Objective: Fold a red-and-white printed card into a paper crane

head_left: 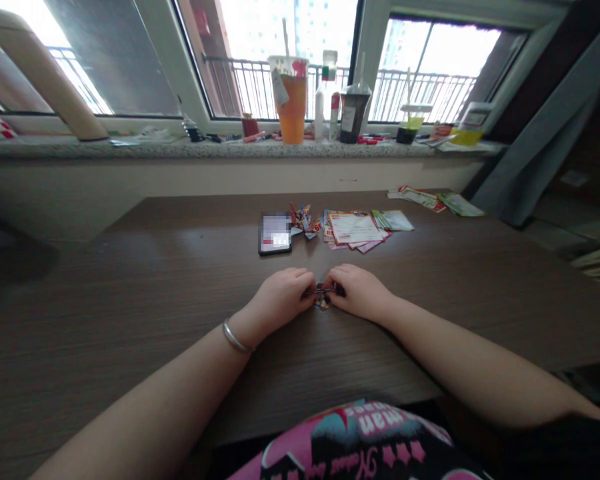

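Close together over the table, my left hand (287, 293) and my right hand (357, 290) pinch a small piece of folded printed paper (322, 298) from both sides. Fingers of both hands are closed on it and hide most of its shape. Just beyond the hands lies a phone (275, 233) with a lit screen. Beside the phone sit colourful folded paper pieces (306, 222). To their right is a spread stack of printed paper sheets (356, 229), with a greenish sheet (393, 220) at its edge.
More leaflets (423, 199) lie at the table's far right corner. Behind the brown table (180, 300), the stone windowsill (220, 150) carries a tall cup of orange drink (293, 107), a dark lidded cup (355, 113), bottles and small items. A grey curtain (535, 147) hangs at right.
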Tool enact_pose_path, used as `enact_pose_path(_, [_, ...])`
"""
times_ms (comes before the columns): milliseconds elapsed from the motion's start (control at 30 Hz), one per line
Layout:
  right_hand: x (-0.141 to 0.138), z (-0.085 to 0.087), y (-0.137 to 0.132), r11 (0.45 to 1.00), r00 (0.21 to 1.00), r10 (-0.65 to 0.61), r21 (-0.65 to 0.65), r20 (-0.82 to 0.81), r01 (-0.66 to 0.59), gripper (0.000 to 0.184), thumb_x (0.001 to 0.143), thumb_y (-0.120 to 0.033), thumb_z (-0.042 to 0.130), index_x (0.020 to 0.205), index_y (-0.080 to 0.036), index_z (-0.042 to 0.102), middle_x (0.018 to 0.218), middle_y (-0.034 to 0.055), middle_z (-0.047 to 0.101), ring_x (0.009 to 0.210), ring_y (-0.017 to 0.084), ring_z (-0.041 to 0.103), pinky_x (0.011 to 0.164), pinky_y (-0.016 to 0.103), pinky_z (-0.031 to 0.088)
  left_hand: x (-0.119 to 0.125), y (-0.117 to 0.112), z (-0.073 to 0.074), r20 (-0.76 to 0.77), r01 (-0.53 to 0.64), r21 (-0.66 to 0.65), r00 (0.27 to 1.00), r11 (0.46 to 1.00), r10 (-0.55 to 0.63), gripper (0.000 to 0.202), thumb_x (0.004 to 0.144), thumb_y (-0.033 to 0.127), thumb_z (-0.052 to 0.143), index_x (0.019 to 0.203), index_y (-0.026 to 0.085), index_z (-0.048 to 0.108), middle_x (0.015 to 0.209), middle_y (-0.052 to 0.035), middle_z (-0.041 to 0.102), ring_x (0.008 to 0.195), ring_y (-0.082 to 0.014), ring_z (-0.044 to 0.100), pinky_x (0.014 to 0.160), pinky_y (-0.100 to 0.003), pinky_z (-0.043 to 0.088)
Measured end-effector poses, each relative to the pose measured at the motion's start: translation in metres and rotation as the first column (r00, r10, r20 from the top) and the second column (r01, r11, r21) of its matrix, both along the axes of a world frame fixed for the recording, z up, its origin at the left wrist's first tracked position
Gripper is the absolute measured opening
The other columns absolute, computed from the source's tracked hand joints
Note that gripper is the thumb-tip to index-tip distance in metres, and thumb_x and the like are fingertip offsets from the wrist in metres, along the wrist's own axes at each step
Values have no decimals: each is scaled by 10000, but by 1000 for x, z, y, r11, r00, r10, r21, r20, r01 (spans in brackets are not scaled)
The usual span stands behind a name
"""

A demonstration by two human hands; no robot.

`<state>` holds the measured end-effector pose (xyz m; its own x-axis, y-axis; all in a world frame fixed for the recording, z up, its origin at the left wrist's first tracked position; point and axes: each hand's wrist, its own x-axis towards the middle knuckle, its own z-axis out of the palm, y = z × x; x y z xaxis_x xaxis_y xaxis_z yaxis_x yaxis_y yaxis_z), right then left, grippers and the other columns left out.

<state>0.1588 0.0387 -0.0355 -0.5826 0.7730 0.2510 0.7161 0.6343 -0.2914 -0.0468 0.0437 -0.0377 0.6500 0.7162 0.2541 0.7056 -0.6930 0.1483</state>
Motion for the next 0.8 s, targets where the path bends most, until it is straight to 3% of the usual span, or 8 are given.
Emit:
enact_pose_path(433, [-2,1,-2,1000,1000,5,-27,1,-5,34,805,-206,621,818,-182,601,821,25,626,803,165,553,729,258,389,4,-4,5,-44,12,46,999,999,-10,130,862,229,553,742,178,544,780,-22,597,723,-162,563,645,-265,420])
enact_pose_path(800, [-1,-1,3,999,999,-23,43,32,22,82,852,-237,609,792,-181,602,834,34,631,835,174,566,731,263,382,5,-3,5,-66,-9,25,998,1000,11,149,910,255,511,801,169,563,816,-35,605,753,-164,574,664,-265,439])
